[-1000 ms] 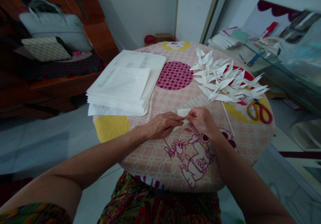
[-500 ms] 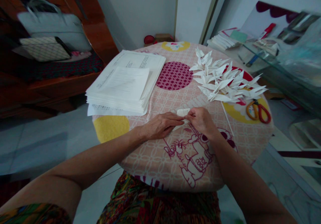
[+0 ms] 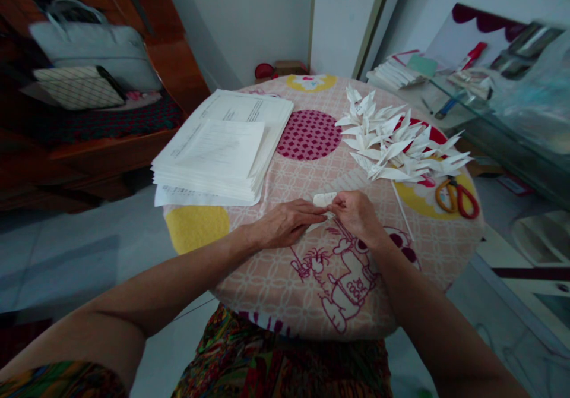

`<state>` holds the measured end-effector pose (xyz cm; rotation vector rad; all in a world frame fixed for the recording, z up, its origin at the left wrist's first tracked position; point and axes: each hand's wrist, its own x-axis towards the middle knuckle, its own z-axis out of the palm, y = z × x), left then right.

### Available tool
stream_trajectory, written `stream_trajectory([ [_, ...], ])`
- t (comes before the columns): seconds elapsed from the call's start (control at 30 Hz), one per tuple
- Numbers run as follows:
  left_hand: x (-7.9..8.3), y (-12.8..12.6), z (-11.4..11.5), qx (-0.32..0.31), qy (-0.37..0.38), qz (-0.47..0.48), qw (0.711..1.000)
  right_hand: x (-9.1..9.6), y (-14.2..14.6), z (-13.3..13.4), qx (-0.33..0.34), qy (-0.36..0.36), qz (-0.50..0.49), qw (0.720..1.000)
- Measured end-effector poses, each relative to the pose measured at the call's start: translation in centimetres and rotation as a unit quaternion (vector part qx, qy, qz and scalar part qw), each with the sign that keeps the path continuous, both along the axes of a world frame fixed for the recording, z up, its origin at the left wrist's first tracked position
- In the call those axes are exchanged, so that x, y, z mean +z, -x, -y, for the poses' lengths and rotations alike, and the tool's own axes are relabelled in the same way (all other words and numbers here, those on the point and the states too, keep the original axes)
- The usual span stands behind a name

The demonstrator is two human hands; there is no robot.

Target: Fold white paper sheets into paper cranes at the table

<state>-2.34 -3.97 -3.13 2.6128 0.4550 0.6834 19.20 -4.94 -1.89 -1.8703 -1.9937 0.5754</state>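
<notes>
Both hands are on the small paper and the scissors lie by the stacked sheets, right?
No, the scissors lie by the folded paper pieces, the head view shows; left hand and right hand are on the small paper.

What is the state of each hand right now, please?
Left hand: stretched out at the small folded paper; whether it grips cannot be told.
Right hand: closed, pinching the same paper.

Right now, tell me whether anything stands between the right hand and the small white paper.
Nothing visible does: the right hand touches the small white paper, beside the left hand. The scissors lie to the right, apart from both hands.
</notes>
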Motion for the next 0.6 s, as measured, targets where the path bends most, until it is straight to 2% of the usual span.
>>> stream_trajectory([
  [0.23,0.1,-0.1,0.1,-0.006,-0.015,-0.025,1.0,-0.4,-0.1,-0.6,-0.006,0.004,-0.017,1.0],
  [0.33,0.0,-0.1,0.1,-0.006,-0.031,-0.028,0.999,-0.5,-0.9,-0.9,-0.005,0.011,-0.093,0.996],
  [0.47,-0.2,0.0,0.1,-0.006,-0.033,-0.044,0.998,-0.2,-2.2,-0.4,0.007,0.065,-0.196,0.978],
  [0.6,-0.1,0.0,0.2,0.0,-0.031,-0.054,0.998,0.1,-2.1,0.5,0.053,0.039,-0.142,0.988],
])
